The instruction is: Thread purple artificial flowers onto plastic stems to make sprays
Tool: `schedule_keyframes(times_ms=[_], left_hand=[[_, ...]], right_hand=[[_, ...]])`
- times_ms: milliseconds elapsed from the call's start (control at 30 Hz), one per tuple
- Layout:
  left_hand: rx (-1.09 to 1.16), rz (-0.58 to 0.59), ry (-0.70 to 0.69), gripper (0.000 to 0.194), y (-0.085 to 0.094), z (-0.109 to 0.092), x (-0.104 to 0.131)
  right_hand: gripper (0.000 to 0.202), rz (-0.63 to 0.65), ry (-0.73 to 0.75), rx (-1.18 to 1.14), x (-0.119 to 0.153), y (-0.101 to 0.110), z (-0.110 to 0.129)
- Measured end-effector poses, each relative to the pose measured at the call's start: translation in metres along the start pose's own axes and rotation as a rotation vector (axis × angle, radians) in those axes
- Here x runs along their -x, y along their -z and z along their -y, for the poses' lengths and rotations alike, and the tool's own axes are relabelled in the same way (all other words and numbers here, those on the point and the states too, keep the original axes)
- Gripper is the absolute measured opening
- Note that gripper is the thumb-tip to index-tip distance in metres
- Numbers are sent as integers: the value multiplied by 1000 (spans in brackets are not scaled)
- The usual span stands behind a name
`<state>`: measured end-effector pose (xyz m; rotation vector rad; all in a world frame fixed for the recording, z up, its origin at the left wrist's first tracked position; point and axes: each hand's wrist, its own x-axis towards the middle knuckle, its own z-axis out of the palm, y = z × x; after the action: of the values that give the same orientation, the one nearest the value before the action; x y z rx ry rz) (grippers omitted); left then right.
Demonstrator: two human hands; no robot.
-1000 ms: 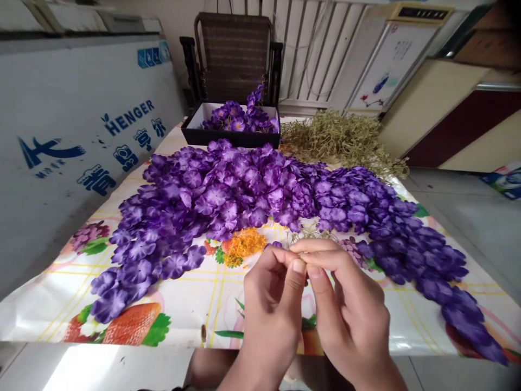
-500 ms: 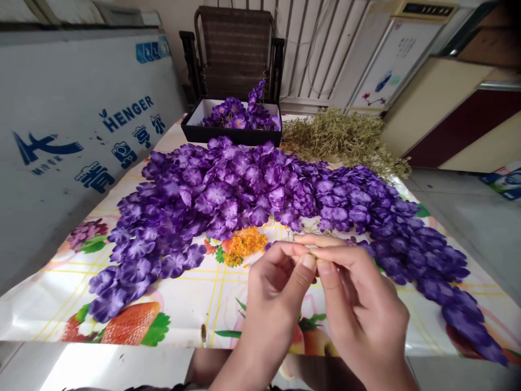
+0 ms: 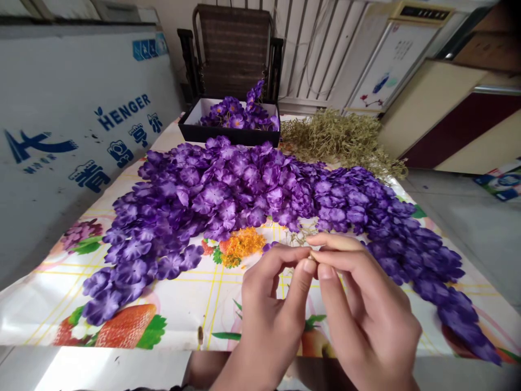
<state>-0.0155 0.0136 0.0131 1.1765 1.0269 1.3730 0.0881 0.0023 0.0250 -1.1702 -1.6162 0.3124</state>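
My left hand (image 3: 277,304) and my right hand (image 3: 362,304) meet fingertip to fingertip above the near part of the table. Both pinch a tiny greenish-brown piece (image 3: 311,257), perhaps a bit of stem, mostly covered by the fingers. A few thin stems (image 3: 300,237) lie just beyond the fingertips. To the left of them is a small heap of orange pieces (image 3: 243,245). Purple petals (image 3: 228,190) form a wide arc around the hands. Behind them on the right lies a tangle of green stems (image 3: 337,138).
A black box (image 3: 228,134) with purple flowers stands at the table's back. Beyond it is a dark chair (image 3: 234,49). The patterned tablecloth (image 3: 179,304) reaches the near edge. A white appliance (image 3: 52,174) borders the left side, and a cabinet (image 3: 448,119) stands back right.
The view has shifted slightly. My hands still pinch together, with the right hand a little farther right and its fingers slightly shifted. The petals and box look unchanged.
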Motion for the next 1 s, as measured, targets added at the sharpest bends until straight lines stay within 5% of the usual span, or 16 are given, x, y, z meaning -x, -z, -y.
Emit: schedule_keyframes(times_ms=[233, 467, 733, 1000], left_hand=[[-238, 79, -358, 34, 7, 7, -1], [-381, 119, -491, 30, 12, 6, -8], [-124, 107, -335, 14, 10, 8, -9], [403, 204, 125, 9, 7, -1, -15]], right_hand=[[15, 19, -183, -185, -2, 3, 0], [14, 17, -229, -237, -4, 3, 0], [18, 33, -251, -259, -5, 1, 3], [26, -14, -308, -328, -2, 3, 0]])
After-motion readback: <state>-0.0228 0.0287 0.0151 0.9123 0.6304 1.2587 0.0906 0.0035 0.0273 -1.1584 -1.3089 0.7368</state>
